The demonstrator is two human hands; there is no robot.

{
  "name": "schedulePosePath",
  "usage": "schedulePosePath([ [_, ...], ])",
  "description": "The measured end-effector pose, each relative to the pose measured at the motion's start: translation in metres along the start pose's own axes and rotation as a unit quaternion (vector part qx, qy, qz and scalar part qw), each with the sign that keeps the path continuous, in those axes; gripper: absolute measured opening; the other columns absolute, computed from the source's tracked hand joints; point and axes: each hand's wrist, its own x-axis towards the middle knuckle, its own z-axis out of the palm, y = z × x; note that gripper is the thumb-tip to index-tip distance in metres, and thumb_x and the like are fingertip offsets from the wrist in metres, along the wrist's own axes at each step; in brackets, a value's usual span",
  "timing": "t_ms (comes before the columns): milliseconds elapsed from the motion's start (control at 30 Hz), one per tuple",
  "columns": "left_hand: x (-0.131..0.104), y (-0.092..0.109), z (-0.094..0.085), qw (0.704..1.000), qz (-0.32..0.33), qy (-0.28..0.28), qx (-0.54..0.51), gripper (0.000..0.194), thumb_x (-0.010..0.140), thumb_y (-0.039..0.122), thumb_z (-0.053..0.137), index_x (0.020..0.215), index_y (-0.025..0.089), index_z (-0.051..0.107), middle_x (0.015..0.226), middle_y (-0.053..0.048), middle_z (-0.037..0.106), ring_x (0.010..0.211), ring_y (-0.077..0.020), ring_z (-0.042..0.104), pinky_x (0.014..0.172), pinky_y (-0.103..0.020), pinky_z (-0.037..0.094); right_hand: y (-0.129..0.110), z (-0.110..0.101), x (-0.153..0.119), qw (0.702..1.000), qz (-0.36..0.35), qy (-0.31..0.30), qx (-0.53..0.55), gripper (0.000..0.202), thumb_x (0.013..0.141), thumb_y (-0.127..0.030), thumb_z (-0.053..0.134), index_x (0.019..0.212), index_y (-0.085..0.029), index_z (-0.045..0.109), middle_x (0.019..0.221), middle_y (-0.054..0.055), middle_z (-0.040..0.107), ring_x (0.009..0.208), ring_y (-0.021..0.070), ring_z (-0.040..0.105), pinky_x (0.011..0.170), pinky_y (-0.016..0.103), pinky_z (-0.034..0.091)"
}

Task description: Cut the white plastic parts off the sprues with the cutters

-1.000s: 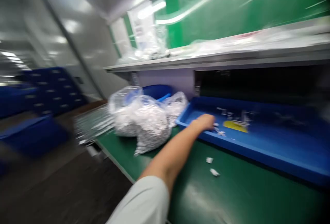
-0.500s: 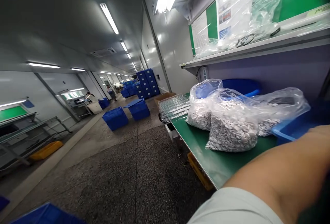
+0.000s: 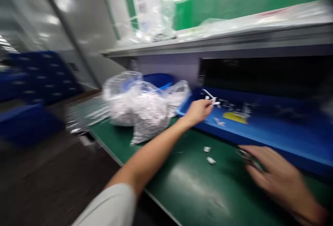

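My left hand [image 3: 199, 110] reaches over the near left edge of a blue tray [image 3: 229, 132]. Its fingers are closed on a thin, branched white plastic piece [image 3: 214, 101]. My right hand [image 3: 275, 177], smeared by motion, is above the green tabletop in front of the tray. It is closed around a small metal hand tool [image 3: 246, 156] that looks like nippers, though blur hides its details. More white plastic pieces and a yellow patch [image 3: 235, 117] lie in the tray. Two small white pieces [image 3: 211, 160] rest on the table [image 3: 192, 174] between my hands.
Clear plastic bags [image 3: 151, 115] full of small white parts stand left of the tray, beside a wire rack [image 3: 88, 111]. A shelf [image 3: 213, 36] with plastic film overhangs the table. Blue crates [image 3: 28, 122] stand on the floor at left.
The view has swung right, from the aisle to the table. Both hands, the tray's inside and the loose white pieces now show; before, only one forearm did.
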Motion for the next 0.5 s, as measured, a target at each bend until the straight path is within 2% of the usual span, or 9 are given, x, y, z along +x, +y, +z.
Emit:
schedulePosePath([
  [33,-0.004,-0.006,0.015,0.997,0.015,-0.016,-0.075,0.013,0.089,0.018,0.061,0.097,0.014,0.071,0.093,-0.005,0.072,0.083,-0.0159,0.068,0.078,-0.026,0.052,0.003,-0.008,0.001,0.998,-0.002,-0.041,-0.041,0.029,0.086,-0.036,0.061,0.112,-0.025,0.065,0.106,0.006,0.067,0.097,0.0253,0.063,0.089,0.043,0.05],
  [100,-0.021,-0.017,0.043,0.974,0.021,-0.052,-0.218,0.021,0.09,0.024,0.059,0.105,0.015,0.071,0.094,-0.006,0.072,0.076,-0.016,0.067,0.073,-0.025,0.052,0.006,-0.014,0.008,0.993,0.036,-0.058,-0.099,0.029,0.085,-0.025,0.056,0.113,-0.025,0.063,0.103,0.004,0.067,0.096,0.024,0.062,0.085,0.04,0.05],
  [167,-0.043,-0.024,0.059,0.94,-0.006,-0.085,-0.33,0.026,0.089,0.032,0.061,0.107,0.017,0.071,0.093,-0.006,0.072,0.071,-0.016,0.065,0.067,-0.024,0.052,0.004,-0.012,0.015,0.988,0.068,-0.069,-0.119,0.027,0.084,-0.02,0.053,0.108,-0.025,0.063,0.097,0.003,0.067,0.09,0.0221,0.06,0.081,0.037,0.049],
  [300,-0.074,-0.024,0.066,0.915,-0.047,-0.094,-0.39,0.022,0.084,0.029,0.067,0.102,0.019,0.074,0.092,-0.006,0.071,0.074,-0.0154,0.064,0.069,-0.023,0.051,-0.006,-0.007,0.019,0.983,0.089,-0.106,-0.118,0.024,0.083,-0.016,0.051,0.103,-0.024,0.062,0.094,0.002,0.065,0.086,0.0211,0.057,0.079,0.035,0.045],
  [500,-0.074,-0.019,0.067,0.893,-0.077,-0.108,-0.431,0.023,0.083,0.027,0.068,0.102,0.017,0.074,0.09,-0.005,0.07,0.071,-0.0144,0.064,0.066,-0.023,0.053,-0.006,-0.008,0.017,0.98,0.091,-0.128,-0.119,0.027,0.083,-0.016,0.052,0.108,-0.024,0.06,0.1,0.002,0.064,0.09,0.0215,0.055,0.083,0.035,0.043],
])
